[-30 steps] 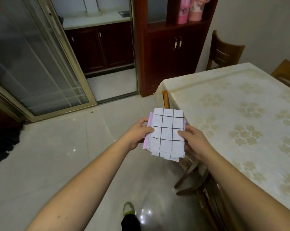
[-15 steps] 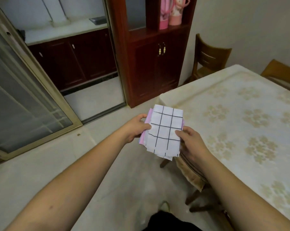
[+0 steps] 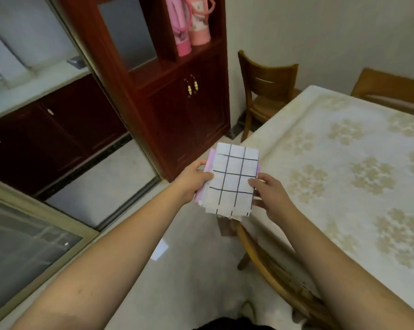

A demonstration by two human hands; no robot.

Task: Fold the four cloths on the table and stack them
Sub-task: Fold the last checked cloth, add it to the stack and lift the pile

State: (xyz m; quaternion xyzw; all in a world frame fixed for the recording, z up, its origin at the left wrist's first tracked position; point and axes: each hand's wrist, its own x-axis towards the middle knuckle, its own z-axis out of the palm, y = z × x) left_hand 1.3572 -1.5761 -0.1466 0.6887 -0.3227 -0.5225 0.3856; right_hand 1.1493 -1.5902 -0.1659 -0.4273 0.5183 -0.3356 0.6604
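I hold a stack of folded cloths (image 3: 232,179) in the air beside the table's near-left corner. The top cloth is white with a black grid; a pink cloth (image 3: 210,160) peeks out along the left edge underneath. My left hand (image 3: 193,181) grips the stack's left side, thumb on top. My right hand (image 3: 271,198) grips its right side, thumb on the top cloth and fingers below. How many cloths lie in the stack is hidden.
The table (image 3: 344,167) with a cream flowered cover fills the right. A wooden chair (image 3: 268,89) stands at its far end, another chair (image 3: 272,270) is tucked under its near side. A dark red cabinet (image 3: 177,103) and a glass sliding door (image 3: 22,234) stand to the left.
The view has swung right and the stack has come closer to the table's corner. Both hands keep the same grip on the stack.
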